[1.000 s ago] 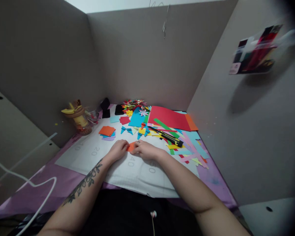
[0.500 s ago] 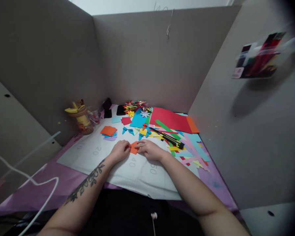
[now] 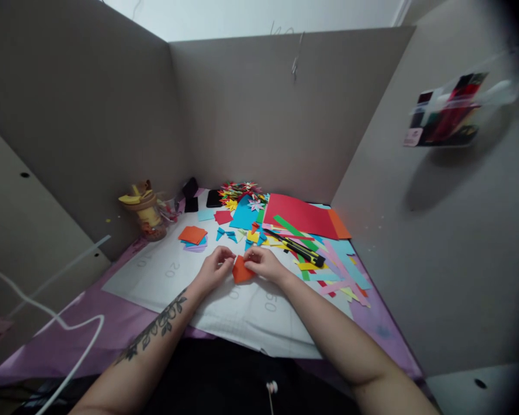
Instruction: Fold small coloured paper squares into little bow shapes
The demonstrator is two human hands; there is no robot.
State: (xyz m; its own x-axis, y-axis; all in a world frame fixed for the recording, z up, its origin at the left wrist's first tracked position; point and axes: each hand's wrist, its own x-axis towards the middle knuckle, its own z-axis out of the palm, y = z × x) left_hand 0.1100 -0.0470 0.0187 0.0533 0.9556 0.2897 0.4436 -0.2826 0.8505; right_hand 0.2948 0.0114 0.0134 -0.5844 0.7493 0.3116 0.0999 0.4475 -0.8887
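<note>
A small orange square of paper (image 3: 243, 273) is tilted up a little from the white sheet between my hands. My right hand (image 3: 266, 264) pinches its upper right edge between thumb and fingers. At the paper's left corner, the curled fingertips and thumb of my left hand (image 3: 216, 268) come together on the edge. Just beyond my hands lie several small folded blue paper pieces (image 3: 231, 236), with a yellow one (image 3: 253, 237) and an orange one (image 3: 255, 227). To the left is a stack of paper squares (image 3: 193, 235), orange on top with blue and lilac below.
On the right, a black-and-yellow cutter knife (image 3: 300, 251) lies among coloured paper strips (image 3: 335, 276). Behind are red sheets (image 3: 296, 213) and a pile of folded paper stars (image 3: 241, 190). A yellow-brown cup (image 3: 147, 213) stands left. Grey panels (image 3: 251, 115) surround the desk; a white cable (image 3: 80, 325) hangs left.
The orange paper has come slightly toward me and right, turned, and lifted from lying flat. My left hand's fingers have opened into a wider curl. The view has tilted slightly.
</note>
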